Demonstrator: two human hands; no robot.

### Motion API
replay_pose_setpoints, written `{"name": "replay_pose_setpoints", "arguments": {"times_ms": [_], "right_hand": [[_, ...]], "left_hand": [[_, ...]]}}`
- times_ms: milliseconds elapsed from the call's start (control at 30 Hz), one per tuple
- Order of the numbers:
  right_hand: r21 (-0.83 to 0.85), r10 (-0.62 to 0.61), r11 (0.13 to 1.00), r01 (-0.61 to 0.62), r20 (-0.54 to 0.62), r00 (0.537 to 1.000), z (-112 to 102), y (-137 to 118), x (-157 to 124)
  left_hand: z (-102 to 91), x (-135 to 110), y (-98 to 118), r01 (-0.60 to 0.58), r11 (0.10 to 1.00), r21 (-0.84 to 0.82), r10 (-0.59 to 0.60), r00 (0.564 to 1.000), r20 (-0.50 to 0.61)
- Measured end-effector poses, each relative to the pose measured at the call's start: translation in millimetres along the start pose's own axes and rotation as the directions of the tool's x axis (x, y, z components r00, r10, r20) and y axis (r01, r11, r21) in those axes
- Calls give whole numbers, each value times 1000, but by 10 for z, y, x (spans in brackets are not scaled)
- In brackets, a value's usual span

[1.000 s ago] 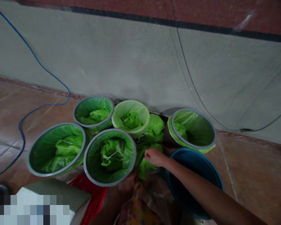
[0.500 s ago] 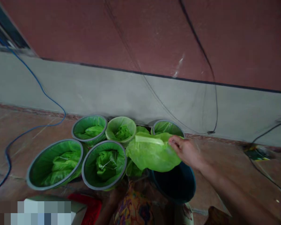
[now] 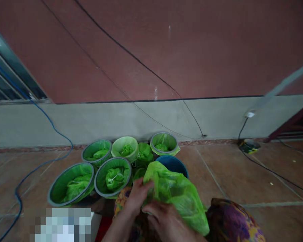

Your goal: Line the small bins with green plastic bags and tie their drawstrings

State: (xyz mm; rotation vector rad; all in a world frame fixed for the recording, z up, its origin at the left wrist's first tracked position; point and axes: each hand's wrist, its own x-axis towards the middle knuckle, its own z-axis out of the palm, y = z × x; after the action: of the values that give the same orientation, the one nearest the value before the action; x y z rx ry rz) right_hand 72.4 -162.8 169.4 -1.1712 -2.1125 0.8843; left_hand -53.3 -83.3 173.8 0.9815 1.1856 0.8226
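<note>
A crumpled green plastic bag (image 3: pixel 176 195) is close in front of me, above my lap. My left hand (image 3: pixel 137 196) grips its left edge with curled fingers. My right hand (image 3: pixel 164 220) is closed on the bag's lower edge. Just beyond the bag stands a blue bucket (image 3: pixel 173 163), partly hidden by it. Further back on the floor sit several steel bowls lined with green bags, such as one (image 3: pixel 70 183) at front left and one (image 3: pixel 113 176) beside it.
A pale green bowl (image 3: pixel 125 148) and another steel bowl (image 3: pixel 164 144) stand by the grey wall base (image 3: pixel 141 119). A blue cable (image 3: pixel 44 158) loops over the tiled floor at left. A black cable and plug (image 3: pixel 247 146) lie at right.
My right hand lifted the green bag from among the bowls and brought it back toward me. My left hand has come up and taken hold of it too. The view has tilted upward.
</note>
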Motion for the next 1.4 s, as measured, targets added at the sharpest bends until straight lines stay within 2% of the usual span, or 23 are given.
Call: {"name": "replay_pose_setpoints", "arguments": {"times_ms": [100,133,200,233,267,333,400,500,567,633,733,833,933,1000,1067,1100,1167,1233,1300,1333,1400], "right_hand": [[51,184,981,-185,21,983,-92,73,-310],[92,234,969,-231,-23,972,-192,109,-383],[154,313,946,-286,-204,927,-448,186,-448],[155,309,949,-274,-301,902,-582,225,-437],[140,275,960,-241,-345,897,-704,261,-402],[102,163,985,-138,-316,934,-884,320,-286],[76,78,995,-66,-169,983,-962,352,-167],[8,59,998,-59,36,998,-947,365,-86],[-78,84,994,-83,17,996,-916,377,-111],[-172,106,977,-130,-140,984,-909,406,-178],[-285,110,929,-237,-398,911,-961,457,-305],[-332,100,877,-348,-582,807,-1065,482,-430],[-295,102,851,-435,-719,688,-1184,527,-556],[-254,120,834,-490,-782,611,-1255,597,-647],[-210,152,822,-530,-815,559,-1302,686,-742],[-175,183,828,-533,-814,551,-1314,724,-787],[-36,300,871,-490,-752,588,-1311,758,-868],[224,448,891,-395,-570,689,-1283,718,-934],[492,501,815,-304,-337,797,-1245,622,-987],[581,493,765,-277,-251,833,-1227,571,-1009],[658,467,709,-254,-167,868,-1191,499,-1040]], "left_hand": [[-49,-35,-74,-84,986,145,77,996,55],[-77,-64,-77,-117,973,200,97,989,108],[-105,-155,-50,-173,943,285,104,965,242],[-98,-213,-22,-204,928,312,104,946,309],[-77,-273,13,-243,910,335,114,926,360],[-9,-390,104,-350,852,389,170,889,426],[63,-480,215,-468,754,461,241,850,469],[101,-541,365,-583,603,544,310,800,514],[58,-528,409,-619,510,597,360,784,506],[-19,-480,389,-622,394,677,438,774,457],[-123,-385,272,-512,240,825,546,774,321],[-158,-321,136,-356,189,915,576,795,190],[-193,-295,41,-296,208,932,591,797,121],[-262,-281,6,-284,254,924,630,774,65],[-358,-268,-11,-279,316,907,672,741,-6],[-405,-263,-14,-278,352,894,684,728,-43],[-477,-261,-17,-268,433,860,681,723,-117],[-503,-270,-19,-248,509,824,652,736,-181],[-492,-284,-20,-230,559,796,617,758,-214],[-480,-292,-20,-223,574,788,603,766,-223],[-453,-305,-16,-209,592,778,583,777,-235]]}}
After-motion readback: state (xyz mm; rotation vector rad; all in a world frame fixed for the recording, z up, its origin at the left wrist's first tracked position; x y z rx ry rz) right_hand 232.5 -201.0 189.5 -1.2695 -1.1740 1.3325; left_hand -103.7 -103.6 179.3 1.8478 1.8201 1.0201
